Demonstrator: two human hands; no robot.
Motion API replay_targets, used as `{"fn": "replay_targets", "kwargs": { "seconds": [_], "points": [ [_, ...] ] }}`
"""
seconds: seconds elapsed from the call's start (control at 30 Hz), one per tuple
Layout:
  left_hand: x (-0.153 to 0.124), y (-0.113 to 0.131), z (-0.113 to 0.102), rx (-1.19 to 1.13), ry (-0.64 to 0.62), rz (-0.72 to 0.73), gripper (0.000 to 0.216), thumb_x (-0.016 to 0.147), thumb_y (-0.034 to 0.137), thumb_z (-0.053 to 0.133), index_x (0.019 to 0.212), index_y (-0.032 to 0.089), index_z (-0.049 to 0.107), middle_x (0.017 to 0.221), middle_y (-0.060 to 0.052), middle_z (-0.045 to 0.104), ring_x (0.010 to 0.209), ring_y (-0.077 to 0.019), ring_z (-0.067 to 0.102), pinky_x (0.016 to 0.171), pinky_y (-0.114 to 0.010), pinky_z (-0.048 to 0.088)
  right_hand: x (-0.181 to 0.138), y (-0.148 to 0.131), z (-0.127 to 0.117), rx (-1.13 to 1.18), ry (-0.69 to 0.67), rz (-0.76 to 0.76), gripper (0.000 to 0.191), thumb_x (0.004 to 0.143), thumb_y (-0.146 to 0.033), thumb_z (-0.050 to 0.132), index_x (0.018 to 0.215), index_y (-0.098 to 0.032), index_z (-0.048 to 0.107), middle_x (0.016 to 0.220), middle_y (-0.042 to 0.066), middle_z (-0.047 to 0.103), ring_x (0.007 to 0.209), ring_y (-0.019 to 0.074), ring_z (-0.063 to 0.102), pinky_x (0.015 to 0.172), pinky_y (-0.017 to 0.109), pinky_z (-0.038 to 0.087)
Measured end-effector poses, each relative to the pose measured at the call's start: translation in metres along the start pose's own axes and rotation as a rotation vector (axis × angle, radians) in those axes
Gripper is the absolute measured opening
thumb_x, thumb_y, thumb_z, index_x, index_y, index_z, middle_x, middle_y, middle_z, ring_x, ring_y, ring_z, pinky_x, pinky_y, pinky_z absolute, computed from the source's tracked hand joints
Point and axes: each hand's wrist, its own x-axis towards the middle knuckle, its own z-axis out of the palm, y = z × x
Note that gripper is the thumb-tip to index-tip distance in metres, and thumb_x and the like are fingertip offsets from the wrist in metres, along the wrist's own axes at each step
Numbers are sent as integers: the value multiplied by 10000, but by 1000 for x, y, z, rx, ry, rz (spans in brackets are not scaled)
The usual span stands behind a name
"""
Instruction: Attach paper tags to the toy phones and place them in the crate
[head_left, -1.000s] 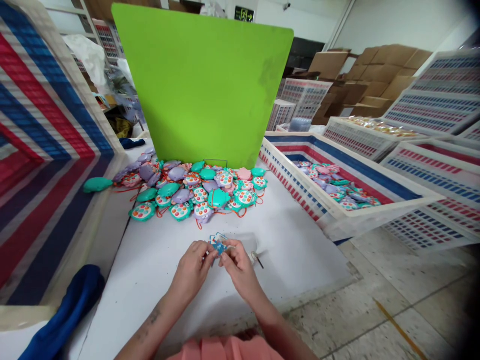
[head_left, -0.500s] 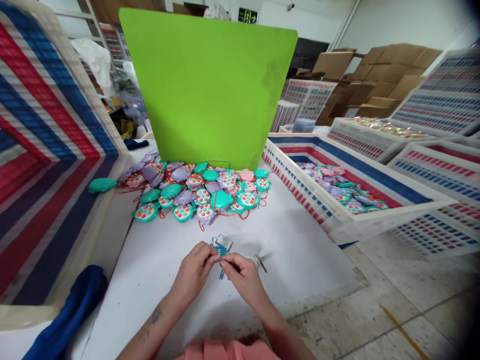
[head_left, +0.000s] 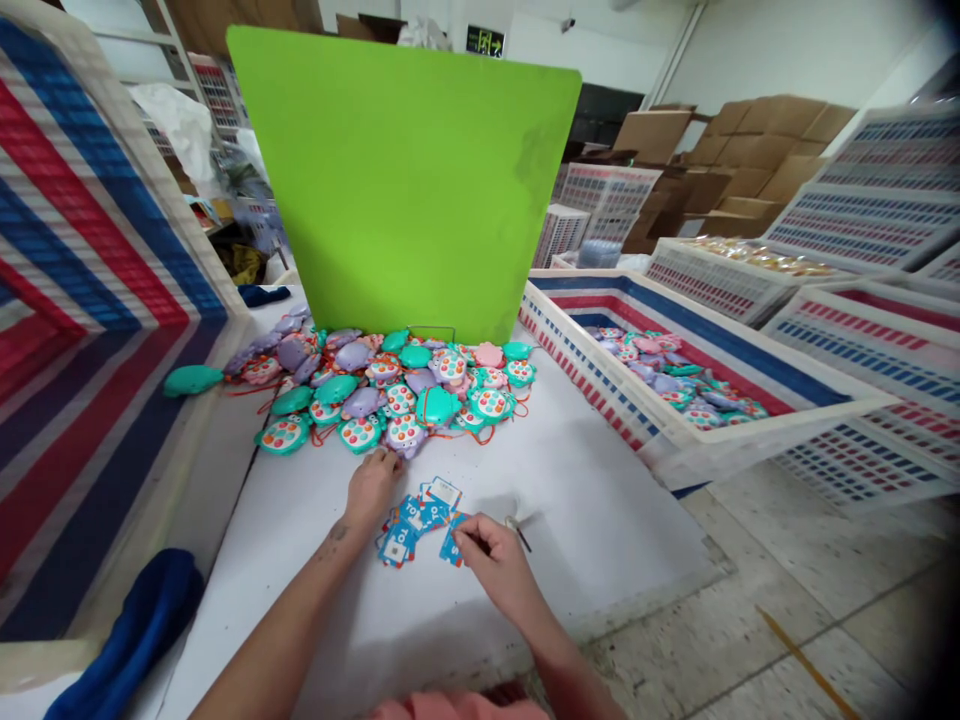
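Several small blue and white paper tags [head_left: 420, 520] lie fanned out on the white table [head_left: 585, 500] in front of me. My right hand [head_left: 491, 560] pinches one blue tag [head_left: 454, 545] at its right end. My left hand [head_left: 371, 480] stretches forward to the near edge of a pile of small teal, purple and pink toys with coloured buttons and orange cords [head_left: 390, 385]; its fingers curl on a purple toy [head_left: 405, 432] at the pile's front.
A tall green board [head_left: 405, 170] stands behind the pile. A striped crate [head_left: 697, 440] holding more toys sits at the right, another big crate [head_left: 90, 330] at the left. A small metal tool [head_left: 516, 528] lies right of the tags. Blue cloth [head_left: 127, 640] lies bottom left.
My left hand has let go of the tags and reached forward to the toy pile. The tags now lie spread on the table, my right hand still on one.
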Motion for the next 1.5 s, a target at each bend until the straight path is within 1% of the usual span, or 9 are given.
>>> {"fn": "replay_targets", "kwargs": {
  "seconds": [0.13, 0.27, 0.5, 0.57, 0.7, 0.77, 0.93, 1.13, 1.5],
  "points": [
    [-14, -14, 0, 26, -53, 8, 218, 887, 211, 392, 973, 145, 581, 976, -125, 589, 941, -236, 535, 798, -325, 394, 0, 1, -1, -20, -7, 0, 224, 815, -327, 527, 683, -158, 594, 562, -20, 521, 533, 105, 432, 516, 219, 321],
    [-51, -49, -8, 45, -119, -29, 205, 864, 204, 419, 996, 163, 570, 952, -106, 606, 877, -222, 560, 771, -312, 397, 1, 5, 1, -2, -24, -13, 212, 821, -318, 522, 704, -158, 597, 578, -21, 528, 548, 107, 448, 535, 220, 339],
    [-104, -89, -40, -127, -413, -133, 119, 759, 260, 516, 670, 211, 580, 738, -19, 620, 706, -189, 575, 629, -264, 363, 2, 4, 11, 17, -68, -54, 177, 815, -287, 519, 706, -167, 591, 600, -22, 523, 577, 112, 456, 555, 223, 353],
    [-103, -86, -45, -133, -313, -177, 170, 794, 285, 471, 716, 215, 605, 768, -29, 626, 726, -190, 579, 630, -265, 365, 1, 3, 13, 14, -79, -57, 178, 820, -288, 515, 711, -166, 588, 609, -20, 521, 588, 114, 456, 564, 225, 356],
    [-84, -75, -41, -35, 57, -274, 283, 870, 301, 364, 898, 207, 630, 912, -74, 618, 877, -211, 566, 706, -275, 384, -2, 1, 13, 19, -103, -52, 181, 825, -299, 513, 728, -166, 590, 628, -15, 535, 605, 120, 473, 575, 230, 372],
    [-74, -71, -34, 16, 133, -299, 328, 884, 321, 345, 899, 199, 649, 889, -84, 615, 895, -223, 557, 715, -280, 382, -4, 1, 12, 17, -102, -46, 181, 826, -301, 514, 731, -166, 589, 638, -11, 544, 608, 122, 483, 575, 232, 376],
    [-58, -62, -20, 11, 161, -353, 363, 871, 395, 382, 883, 198, 686, 832, -88, 617, 828, -231, 562, 698, -305, 363, -7, 4, 10, 4, -94, -43, 183, 832, -298, 513, 730, -166, 589, 626, -10, 546, 593, 124, 485, 561, 232, 365],
    [-50, -56, -12, -267, 265, -439, 298, 811, 374, 461, 836, 191, 695, 851, -92, 641, 894, -278, 570, 786, -368, 342, -7, -2, 11, 3, -92, -42, 190, 826, -301, 516, 718, -165, 595, 609, -10, 544, 577, 121, 471, 550, 231, 356],
    [-49, -65, -23, -803, 352, -388, 321, 766, 425, 459, 807, 151, 620, 753, -44, 652, 708, -173, 594, 667, -264, 470, -2, -3, 19, 38, -103, -57, 190, 814, -298, 530, 691, -171, 601, 591, -23, 530, 562, 110, 453, 542, 221, 343]
  ]
}}
